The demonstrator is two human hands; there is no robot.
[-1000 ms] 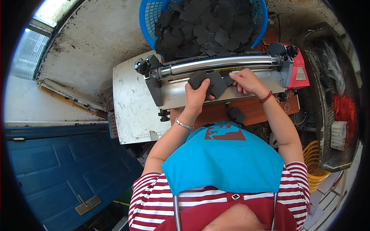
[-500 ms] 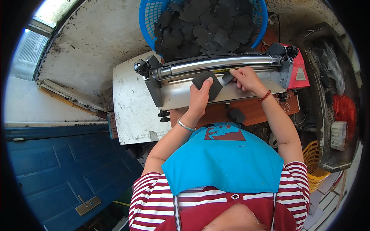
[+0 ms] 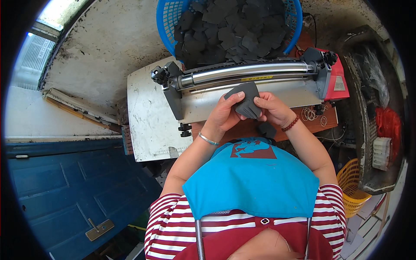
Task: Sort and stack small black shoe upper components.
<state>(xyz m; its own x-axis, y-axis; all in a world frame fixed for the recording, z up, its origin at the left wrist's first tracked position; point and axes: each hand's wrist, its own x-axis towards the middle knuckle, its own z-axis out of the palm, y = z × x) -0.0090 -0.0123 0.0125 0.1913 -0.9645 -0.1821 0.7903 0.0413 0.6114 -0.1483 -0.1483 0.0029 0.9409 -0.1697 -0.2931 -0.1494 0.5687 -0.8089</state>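
Between both hands I grip a stack of dark grey, flat pieces (image 3: pixel 245 99), held tilted just in front of the machine's metal feed plate. My left hand (image 3: pixel 225 109) is closed on its left side, thumb on top. My right hand (image 3: pixel 274 109) pinches the right edge, thumb over the face and fingers underneath. Behind the stack is a roller machine (image 3: pixel 247 73) with a shiny steel cylinder, grey end brackets and a red housing on the right. Another dark grey piece (image 3: pixel 266 129) lies on the brown wooden board below, partly hidden by my apron.
A blue plastic basket (image 3: pixel 163 32) heaped with dark grey pieces stands behind the roller. A white tabletop (image 3: pixel 145 112) is at the left, and rubber bands (image 3: pixel 308 114) lie right on the board. Farther right are a black trough (image 3: pixel 375 188) and a yellow basket (image 3: pixel 356 200).
My right hand has drawn back from the roller and joined my left on the stack. The separate piece it held at the feed plate no longer shows apart from the stack.
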